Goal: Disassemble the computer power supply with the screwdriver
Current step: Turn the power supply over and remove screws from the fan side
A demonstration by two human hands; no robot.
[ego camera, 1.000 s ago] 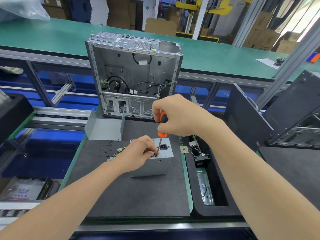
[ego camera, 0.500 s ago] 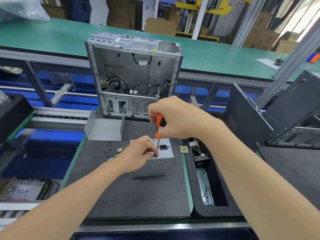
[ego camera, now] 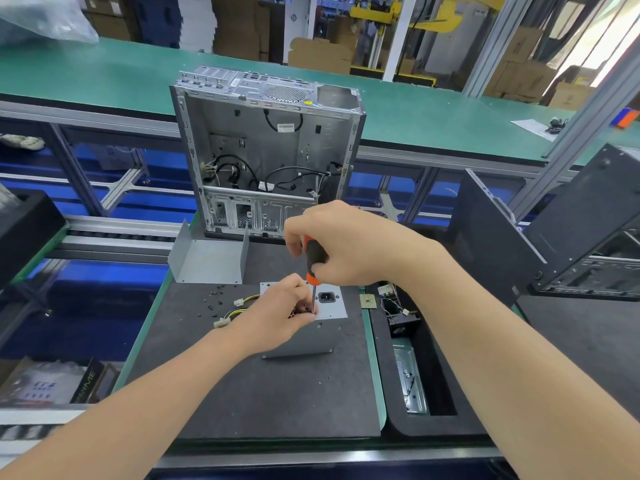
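The grey power supply (ego camera: 320,336) stands on the dark mat (ego camera: 263,393), its socket face turned up. My right hand (ego camera: 349,244) grips the orange-and-black screwdriver (ego camera: 313,258), held nearly upright with its tip on the top face. My left hand (ego camera: 280,313) rests on the unit's left side, fingertips pinched round the shaft near the tip. Yellow and black cables (ego camera: 235,308) with white plugs trail out to the left. The screw under the tip is hidden by my fingers.
An open computer case (ego camera: 266,150) stands behind the mat. A bent grey metal cover (ego camera: 207,258) lies at the back left, with several small black screws (ego camera: 214,299) beside it. A black tray (ego camera: 419,375) with parts sits on the right; dark case panels (ego camera: 495,237) lean further right.
My right hand and the screwdriver handle have shifted slightly down and left, turning on the spot. My left hand and the power supply stay where they were.
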